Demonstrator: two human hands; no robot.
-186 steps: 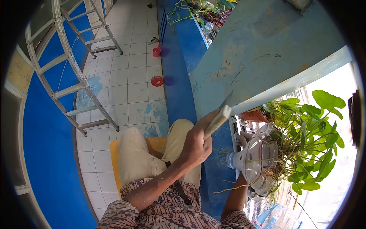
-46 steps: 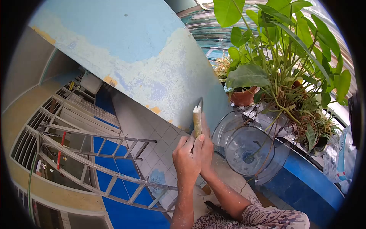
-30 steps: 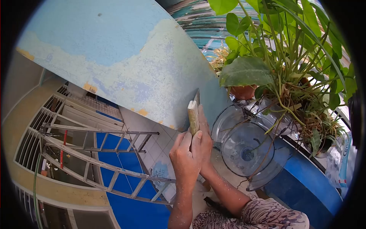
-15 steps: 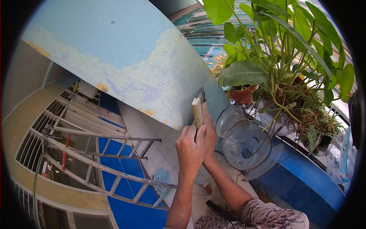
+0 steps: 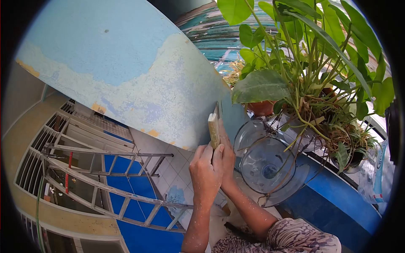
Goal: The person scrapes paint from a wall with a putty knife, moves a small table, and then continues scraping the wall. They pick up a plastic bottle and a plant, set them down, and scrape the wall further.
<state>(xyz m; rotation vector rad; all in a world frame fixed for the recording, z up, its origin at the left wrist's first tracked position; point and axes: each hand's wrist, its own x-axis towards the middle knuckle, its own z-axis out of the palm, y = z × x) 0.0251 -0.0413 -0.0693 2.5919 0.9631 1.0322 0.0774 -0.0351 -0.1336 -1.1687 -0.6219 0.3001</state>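
- You can read no whole word or number from where you are.
- At your far right, the clear plastic bottle (image 5: 369, 179) carries a label (image 5: 382, 170) in pale blue and white, with darker blue lettering on it.
- That lettering runs sideways to you, and it is too small and blurred for you to spell out.
- Near the label's lower end you have a small red mark (image 5: 380, 195), also too tiny to read.

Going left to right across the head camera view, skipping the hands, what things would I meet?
Ladder → scraper → round clear container → labelled plastic bottle at the far right.
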